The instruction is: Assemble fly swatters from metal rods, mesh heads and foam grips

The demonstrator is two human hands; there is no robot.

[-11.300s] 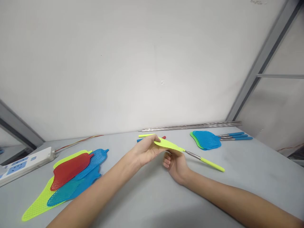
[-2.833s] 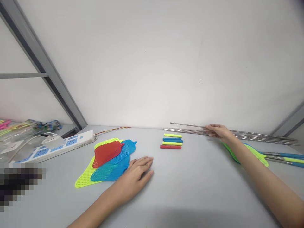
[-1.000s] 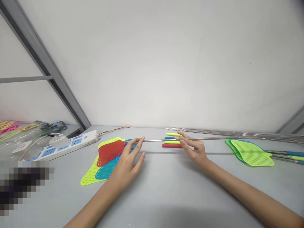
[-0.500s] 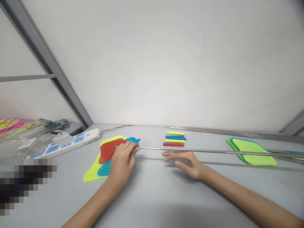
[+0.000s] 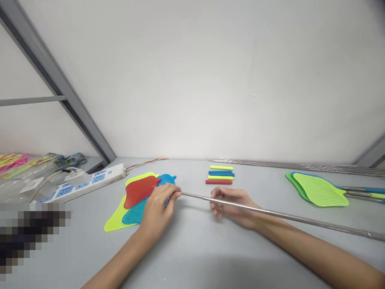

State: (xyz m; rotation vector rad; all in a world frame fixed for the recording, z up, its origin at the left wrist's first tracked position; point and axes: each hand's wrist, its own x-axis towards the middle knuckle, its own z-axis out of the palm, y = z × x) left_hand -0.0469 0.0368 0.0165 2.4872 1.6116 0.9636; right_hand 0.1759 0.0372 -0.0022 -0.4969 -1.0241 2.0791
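Metal rod [image 5: 282,215] pinched near its thin end by left hand [image 5: 159,206], lower left of centre, slanting down to right edge; right hand [image 5: 237,215] half-curled behind it, below centre, grip unclear. Mesh heads [image 5: 140,193] partly hidden by left hand, handles [image 5: 221,178] mid-frame, swatters [image 5: 321,192] far right, spare rods [image 5: 300,165] along wall [image 5: 192,80], power strip [image 5: 87,184] at left.

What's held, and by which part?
A metal rod, pinched near its thin end by the left hand; whether the right hand, behind the rod, touches it can't be told.
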